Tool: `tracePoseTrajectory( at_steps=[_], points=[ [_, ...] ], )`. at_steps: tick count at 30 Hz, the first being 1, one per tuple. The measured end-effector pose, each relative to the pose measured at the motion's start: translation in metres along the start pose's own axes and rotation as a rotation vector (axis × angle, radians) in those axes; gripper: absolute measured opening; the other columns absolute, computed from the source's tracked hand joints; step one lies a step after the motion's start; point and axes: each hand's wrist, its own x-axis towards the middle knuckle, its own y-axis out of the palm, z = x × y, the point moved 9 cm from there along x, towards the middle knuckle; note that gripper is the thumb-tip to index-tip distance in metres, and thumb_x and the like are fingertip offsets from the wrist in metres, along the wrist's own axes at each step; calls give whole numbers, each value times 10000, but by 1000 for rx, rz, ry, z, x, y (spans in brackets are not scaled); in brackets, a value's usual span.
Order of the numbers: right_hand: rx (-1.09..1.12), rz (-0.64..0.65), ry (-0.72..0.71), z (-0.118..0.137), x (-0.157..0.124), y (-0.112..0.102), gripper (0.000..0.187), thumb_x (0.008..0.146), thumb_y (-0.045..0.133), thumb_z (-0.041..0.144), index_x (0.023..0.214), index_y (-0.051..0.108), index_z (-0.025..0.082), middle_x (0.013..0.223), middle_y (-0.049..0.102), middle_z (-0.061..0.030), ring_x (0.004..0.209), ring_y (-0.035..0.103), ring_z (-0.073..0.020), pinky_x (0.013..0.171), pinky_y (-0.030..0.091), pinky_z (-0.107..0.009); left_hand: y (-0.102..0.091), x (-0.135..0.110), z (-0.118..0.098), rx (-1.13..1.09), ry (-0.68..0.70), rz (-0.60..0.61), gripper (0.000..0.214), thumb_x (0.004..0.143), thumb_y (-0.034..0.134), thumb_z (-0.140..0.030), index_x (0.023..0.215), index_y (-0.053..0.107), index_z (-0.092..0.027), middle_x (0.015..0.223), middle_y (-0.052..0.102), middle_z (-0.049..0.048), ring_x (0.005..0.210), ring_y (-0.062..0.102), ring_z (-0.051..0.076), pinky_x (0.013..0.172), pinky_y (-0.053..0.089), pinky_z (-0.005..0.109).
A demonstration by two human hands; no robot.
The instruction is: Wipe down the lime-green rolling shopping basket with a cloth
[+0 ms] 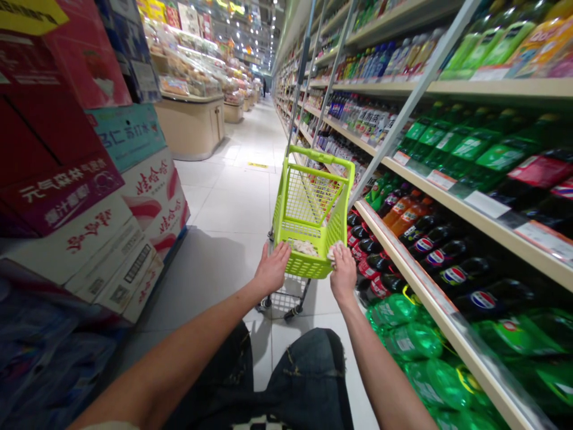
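Note:
A lime-green shopping basket [308, 203] rides on a small wheeled trolley in a supermarket aisle. My left hand [272, 269] rests on the basket's near rim at the left corner, fingers lying over the edge. My right hand [343, 270] is closed on the near right corner and seems to hold a pale cloth or packet [333, 249] there. A pale item [305, 246] lies inside the basket. The trolley's wheels [290, 310] show just below my hands. My knees in dark jeans are at the bottom of the view.
Shelves of soft-drink bottles [447, 263] run along the right, close to the basket. Stacked cartons [111, 239] stand at the left. The tiled aisle floor [233, 197] stretches ahead to display counters [192, 119].

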Motion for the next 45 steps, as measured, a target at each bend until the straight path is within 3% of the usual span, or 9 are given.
tracePoseTrajectory(
  at_steps=[7,14,20,23,28,32,36,41,45],
  points=[
    [120,95,-161,63,-17,33,521,742,332,-2,1207,497,167,1292,460,-101,1274,280,-179,1007,314,-422,-3,1,-1,11,23,4,656,682,406,-157,1323,278,-108,1406,285,115,1314,177,237,1047,43,552],
    [36,-29,5,-7,-3,-7,504,742,340,8,1184,518,171,1291,460,-103,1240,339,-189,1002,320,-443,-5,2,7,7,-25,17,633,703,409,-171,1322,287,-130,1405,289,111,1312,175,259,1036,57,572],
    [129,81,-139,72,-16,33,532,741,336,-9,1221,484,167,1289,463,-94,1271,288,-173,1016,318,-405,-6,0,5,14,-14,9,631,697,407,-176,1316,294,-121,1403,291,111,1311,186,242,1037,68,565],
    [125,111,-218,71,-11,30,482,767,336,5,1180,523,168,1271,485,-88,1267,297,-164,1014,324,-387,-8,-2,9,33,3,-2,628,696,397,-154,1316,298,-140,1400,303,104,1307,205,236,1044,54,556],
    [53,-39,-24,4,0,-6,475,747,329,0,1144,548,144,1270,482,-105,1242,337,-176,1011,323,-422,-7,-2,15,24,-37,19,644,687,401,-152,1321,291,-123,1405,287,114,1310,189,250,1039,74,566],
    [180,28,-29,37,-7,13,544,703,327,-25,1167,531,171,1292,459,-86,1250,325,-172,1026,309,-418,-8,-2,10,-10,-60,20,635,692,428,-181,1311,305,-116,1396,302,125,1308,194,258,1039,70,568],
    [336,50,57,71,-1,32,591,687,347,0,1244,451,165,1299,447,-89,1227,361,-174,1019,323,-382,-24,1,-7,-181,5,-110,607,710,401,-147,1311,309,-143,1389,325,84,1291,251,209,1065,79,518],
    [451,6,252,50,2,29,599,723,414,84,1314,328,134,1288,451,-124,1191,410,-204,996,338,-383,-26,18,-28,-508,-36,-139,501,809,284,-164,1306,306,-101,1373,361,71,1255,320,112,1034,288,298],
    [765,54,364,34,-6,40,614,795,414,197,1360,184,132,1283,453,-156,1123,491,-184,902,429,-343,-23,35,-39,-540,34,-130,483,861,331,-316,1292,331,-98,1386,334,93,1285,266,140,1052,252,299]
  ],
)
